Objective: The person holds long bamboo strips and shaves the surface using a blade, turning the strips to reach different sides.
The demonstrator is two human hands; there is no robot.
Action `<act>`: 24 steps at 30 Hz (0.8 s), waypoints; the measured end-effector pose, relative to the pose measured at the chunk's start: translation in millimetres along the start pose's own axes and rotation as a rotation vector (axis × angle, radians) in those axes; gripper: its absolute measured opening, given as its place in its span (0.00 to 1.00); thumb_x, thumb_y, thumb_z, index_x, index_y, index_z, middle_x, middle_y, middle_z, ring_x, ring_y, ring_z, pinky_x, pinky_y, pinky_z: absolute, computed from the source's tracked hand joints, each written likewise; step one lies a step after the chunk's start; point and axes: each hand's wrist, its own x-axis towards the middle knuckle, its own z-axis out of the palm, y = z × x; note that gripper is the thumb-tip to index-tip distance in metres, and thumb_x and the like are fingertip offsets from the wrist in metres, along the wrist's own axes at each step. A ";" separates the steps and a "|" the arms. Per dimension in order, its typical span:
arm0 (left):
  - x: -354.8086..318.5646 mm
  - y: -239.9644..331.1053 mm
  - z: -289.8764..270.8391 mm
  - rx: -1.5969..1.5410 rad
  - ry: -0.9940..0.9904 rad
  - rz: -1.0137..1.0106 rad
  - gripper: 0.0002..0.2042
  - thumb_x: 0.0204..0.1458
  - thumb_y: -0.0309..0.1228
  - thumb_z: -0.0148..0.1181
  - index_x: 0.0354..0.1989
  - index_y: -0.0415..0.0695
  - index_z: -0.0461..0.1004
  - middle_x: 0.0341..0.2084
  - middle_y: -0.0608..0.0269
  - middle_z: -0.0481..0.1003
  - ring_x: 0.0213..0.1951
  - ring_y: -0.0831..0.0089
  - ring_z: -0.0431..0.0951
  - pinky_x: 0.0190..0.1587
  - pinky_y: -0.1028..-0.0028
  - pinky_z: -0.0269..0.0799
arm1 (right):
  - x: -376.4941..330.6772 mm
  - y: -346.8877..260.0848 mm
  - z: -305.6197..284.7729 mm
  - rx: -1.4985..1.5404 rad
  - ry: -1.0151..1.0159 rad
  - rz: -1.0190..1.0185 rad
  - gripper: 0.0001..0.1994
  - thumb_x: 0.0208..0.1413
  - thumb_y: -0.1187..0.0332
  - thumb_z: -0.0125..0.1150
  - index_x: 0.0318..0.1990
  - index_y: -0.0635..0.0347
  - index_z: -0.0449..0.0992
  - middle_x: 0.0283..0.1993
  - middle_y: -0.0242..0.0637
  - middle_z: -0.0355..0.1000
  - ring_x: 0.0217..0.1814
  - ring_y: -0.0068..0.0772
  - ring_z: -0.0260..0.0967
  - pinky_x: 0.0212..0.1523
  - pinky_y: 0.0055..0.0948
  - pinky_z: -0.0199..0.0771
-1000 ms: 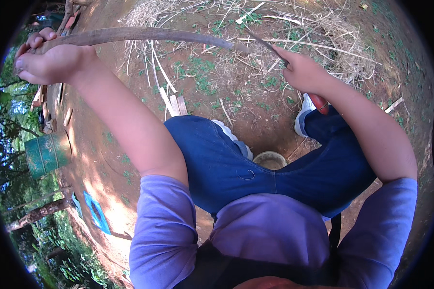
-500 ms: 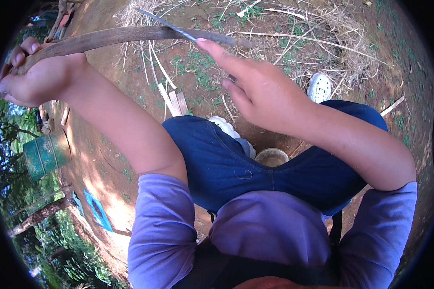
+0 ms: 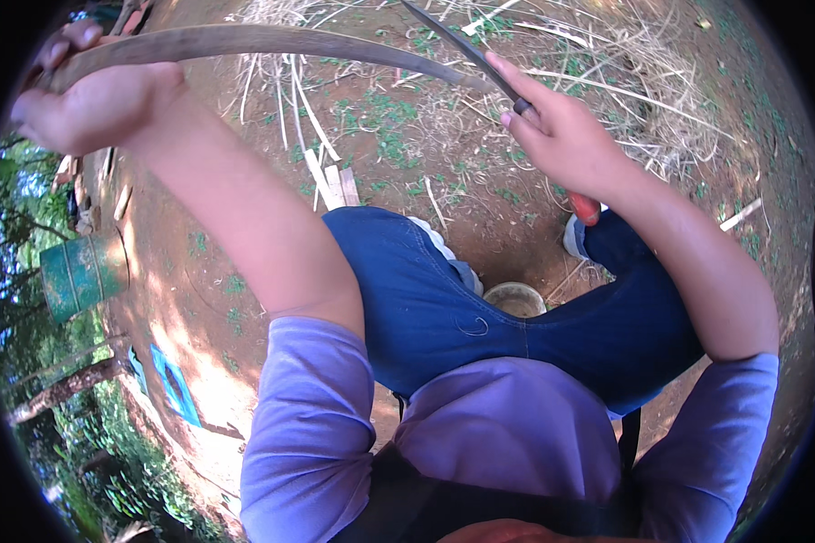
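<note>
At the upper left, my left hand is closed around one end of a long flat bamboo strip. The strip runs rightward across the top of the view, bent in an arc, and tapers to a thin far end. My right hand grips a knife with a red handle; part of that handle is hidden by the palm. The dark knife blade points up and to the left, its lower part close to the strip's far end. Whether blade and strip touch, I cannot tell.
Thin pale shavings lie heaped on the dirt beyond my knees. Several short flat pieces rest by my left knee. A round bowl stands between my legs. Leftward are a green drum and a blue item.
My right hand and the knife have moved right, toward the strip's far end, and the blade has turned steeper. The left hand and the strip have shifted slightly up and right.
</note>
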 end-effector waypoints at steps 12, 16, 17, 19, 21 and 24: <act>-13.0 32.7 31.8 0.632 0.123 0.102 0.16 0.68 0.40 0.30 0.47 0.43 0.63 0.47 0.56 0.70 0.48 0.66 0.69 0.50 0.61 0.63 | -39.9 -115.7 5.5 0.172 0.148 -0.640 0.36 0.58 0.77 0.56 0.76 0.53 0.55 0.36 0.46 0.72 0.27 0.42 0.65 0.32 0.40 0.69; -19.9 25.3 22.7 0.563 0.155 0.112 0.18 0.69 0.43 0.32 0.46 0.42 0.64 0.44 0.56 0.70 0.47 0.66 0.69 0.49 0.62 0.65 | -28.0 -76.5 15.3 0.053 0.104 -0.462 0.37 0.60 0.78 0.55 0.77 0.49 0.52 0.31 0.45 0.69 0.21 0.35 0.61 0.29 0.34 0.68; -18.9 22.9 19.1 0.561 0.167 0.108 0.19 0.69 0.45 0.32 0.45 0.41 0.65 0.43 0.55 0.70 0.46 0.66 0.69 0.49 0.63 0.65 | -25.2 -61.5 8.3 0.052 0.006 -0.329 0.37 0.62 0.77 0.54 0.78 0.46 0.50 0.26 0.44 0.67 0.19 0.32 0.61 0.28 0.34 0.68; -16.6 21.4 12.1 0.560 0.142 0.116 0.19 0.69 0.45 0.30 0.46 0.42 0.63 0.44 0.55 0.69 0.46 0.65 0.69 0.47 0.63 0.65 | -9.7 -13.1 13.8 0.089 -0.072 -0.209 0.37 0.63 0.75 0.53 0.78 0.41 0.49 0.23 0.41 0.68 0.17 0.29 0.59 0.25 0.34 0.67; -16.8 18.8 8.8 0.601 0.126 0.138 0.19 0.69 0.45 0.29 0.46 0.42 0.63 0.44 0.55 0.69 0.46 0.64 0.69 0.47 0.63 0.65 | 0.6 -0.6 15.0 0.059 -0.081 -0.223 0.36 0.62 0.75 0.52 0.77 0.44 0.50 0.23 0.45 0.70 0.20 0.38 0.68 0.26 0.41 0.70; -17.2 14.6 6.1 0.591 0.173 0.074 0.21 0.70 0.45 0.28 0.46 0.41 0.62 0.44 0.54 0.69 0.48 0.63 0.68 0.49 0.61 0.64 | 1.4 4.9 22.1 0.009 -0.050 -0.250 0.36 0.62 0.74 0.52 0.77 0.42 0.50 0.22 0.47 0.71 0.22 0.43 0.73 0.27 0.45 0.72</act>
